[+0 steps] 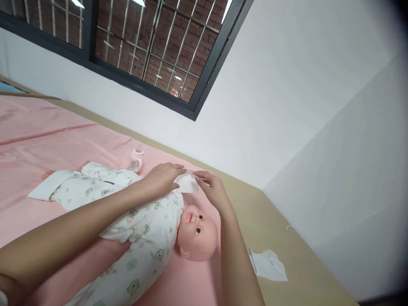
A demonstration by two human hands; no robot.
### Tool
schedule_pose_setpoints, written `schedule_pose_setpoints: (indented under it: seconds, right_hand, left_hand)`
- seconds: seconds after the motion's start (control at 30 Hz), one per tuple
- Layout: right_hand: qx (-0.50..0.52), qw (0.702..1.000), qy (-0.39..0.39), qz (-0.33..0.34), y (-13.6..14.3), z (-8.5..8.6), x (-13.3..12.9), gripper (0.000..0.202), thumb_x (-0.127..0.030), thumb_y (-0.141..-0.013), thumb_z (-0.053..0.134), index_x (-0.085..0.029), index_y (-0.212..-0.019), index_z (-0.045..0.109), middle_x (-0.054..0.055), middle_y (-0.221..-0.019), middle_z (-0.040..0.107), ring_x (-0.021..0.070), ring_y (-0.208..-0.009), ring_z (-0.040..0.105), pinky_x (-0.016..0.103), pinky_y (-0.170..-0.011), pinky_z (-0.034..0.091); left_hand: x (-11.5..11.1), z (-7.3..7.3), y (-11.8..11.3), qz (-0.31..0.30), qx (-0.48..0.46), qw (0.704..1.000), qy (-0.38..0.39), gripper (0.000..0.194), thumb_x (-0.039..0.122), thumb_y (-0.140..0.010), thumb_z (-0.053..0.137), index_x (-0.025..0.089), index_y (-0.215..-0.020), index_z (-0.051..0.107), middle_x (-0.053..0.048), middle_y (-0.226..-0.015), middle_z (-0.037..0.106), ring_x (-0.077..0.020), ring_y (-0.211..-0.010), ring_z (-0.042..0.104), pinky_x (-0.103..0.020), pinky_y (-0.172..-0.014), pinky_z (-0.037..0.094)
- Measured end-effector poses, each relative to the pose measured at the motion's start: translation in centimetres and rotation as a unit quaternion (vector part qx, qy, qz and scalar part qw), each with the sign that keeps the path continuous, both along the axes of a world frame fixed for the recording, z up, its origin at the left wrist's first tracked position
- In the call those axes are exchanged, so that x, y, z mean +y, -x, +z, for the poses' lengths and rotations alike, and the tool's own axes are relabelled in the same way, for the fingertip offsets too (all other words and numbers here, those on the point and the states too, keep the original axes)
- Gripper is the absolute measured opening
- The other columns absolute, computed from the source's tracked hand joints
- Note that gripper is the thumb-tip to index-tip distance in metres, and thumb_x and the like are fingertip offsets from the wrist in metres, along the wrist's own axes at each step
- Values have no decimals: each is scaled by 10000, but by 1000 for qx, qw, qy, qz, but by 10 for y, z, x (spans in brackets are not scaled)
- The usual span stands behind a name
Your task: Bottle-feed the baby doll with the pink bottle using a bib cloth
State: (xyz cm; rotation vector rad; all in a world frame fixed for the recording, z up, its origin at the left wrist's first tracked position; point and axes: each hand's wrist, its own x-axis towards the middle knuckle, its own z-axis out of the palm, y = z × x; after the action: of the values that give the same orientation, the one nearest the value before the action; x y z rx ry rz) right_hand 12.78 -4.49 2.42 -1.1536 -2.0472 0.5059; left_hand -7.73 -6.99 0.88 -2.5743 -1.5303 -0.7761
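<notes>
A baby doll (196, 231) in a white printed romper (140, 221) lies on its back on a pink sheet (47, 136). Above its chest, both my hands hold a small white tissue (188, 182). My left hand (164, 177) grips the tissue's left edge, with its forearm crossing over the doll's body. My right hand (213, 189) pinches the tissue's right edge, just above the doll's head.
A pink baby bottle (137, 158) lies on the sheet beyond the doll. A crumpled white tissue (267, 264) rests on the tan mattress edge (287, 255) at right. White walls and a barred window (153, 46) close off the far side.
</notes>
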Motion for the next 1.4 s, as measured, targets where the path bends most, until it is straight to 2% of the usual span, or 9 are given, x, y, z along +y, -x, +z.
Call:
schedule_pose_setpoints:
  seconds: [0.17, 0.33, 0.53, 0.7, 0.87, 1.0, 1.13, 1.27, 1.4]
  right_hand:
    - [22, 994, -6, -106, -20, -12, 24, 229, -253, -779, 549, -178, -928, 706, 72, -1047, 703, 172, -933, 655, 322, -860, 517]
    - [-22, 977, -3, -211, -35, -28, 43, 188, -245, -704, 567, -208, -815, 714, 31, -884, 721, 169, -748, 647, 313, -730, 511]
    - [-73, 973, 16, -218, -51, -42, 55, 339, -124, -710, 430, -219, -749, 752, 46, -941, 717, 194, -846, 640, 304, -756, 474]
    - [-76, 967, 51, -236, -56, -49, 61, 320, -130, -707, 485, -234, -821, 765, 61, -977, 716, 222, -869, 638, 337, -787, 467]
    - [20, 972, 125, -197, -49, -46, 63, 362, -259, -723, 532, -176, -1017, 727, 86, -1037, 701, 220, -845, 632, 330, -734, 493]
    - [64, 979, 162, -102, -32, -30, 67, 414, -335, -710, 619, -184, -1089, 692, 83, -1220, 634, 221, -969, 620, 319, -790, 496]
    - [78, 976, 203, -24, -17, -18, 83, 494, -318, -719, 647, -209, -1200, 616, 62, -1318, 566, 199, -1014, 609, 312, -832, 499]
    - [120, 957, 265, 13, -12, -20, 108, 662, -254, -720, 656, -222, -1352, 462, 68, -1369, 517, 158, -1020, 613, 280, -864, 517]
    - [116, 941, 317, 6, -15, -31, 128, 700, -200, -700, 667, -221, -1363, 442, 82, -1400, 476, 149, -995, 623, 283, -866, 537]
  left_hand:
    - [6, 8, 15, 39, -15, 999, 19, 420, 296, -853, 574, 212, -1263, 595, -69, -1409, 493, -284, -1258, 482, -407, -1014, 424]
    - [24, 18, 54, 98, -78, 992, 4, 385, 352, -850, 559, 207, -1200, 632, -59, -1332, 567, -251, -1198, 537, -342, -1004, 422]
    - [48, 20, 115, 231, -168, 957, 45, 495, 391, -829, 556, 205, -1287, 554, -57, -1302, 594, -251, -1139, 579, -322, -951, 447]
    - [60, 6, 142, 255, -185, 942, 113, 523, 431, -806, 576, 190, -1269, 563, -87, -1278, 600, -249, -1134, 578, -312, -949, 438]
    - [57, 8, 158, 245, -215, 936, 135, 513, 457, -796, 570, 202, -1241, 586, -74, -1252, 613, -245, -1107, 588, -310, -950, 434]
    - [56, 10, 164, 252, -230, 930, 139, 524, 424, -797, 574, 174, -1258, 572, -87, -1246, 614, -239, -1101, 593, -293, -939, 439]
    - [63, 3, 166, 255, -214, 930, 157, 563, 399, -781, 589, 160, -1288, 542, -102, -1196, 640, -247, -1052, 619, -302, -914, 454]
    - [66, 0, 168, 250, -202, 931, 175, 573, 396, -744, 621, 168, -1266, 552, -101, -1169, 659, -253, -1022, 637, -303, -882, 473]
    - [65, 1, 170, 254, -199, 929, 181, 576, 391, -728, 637, 166, -1253, 561, -103, -1169, 662, -251, -1017, 644, -289, -857, 484]
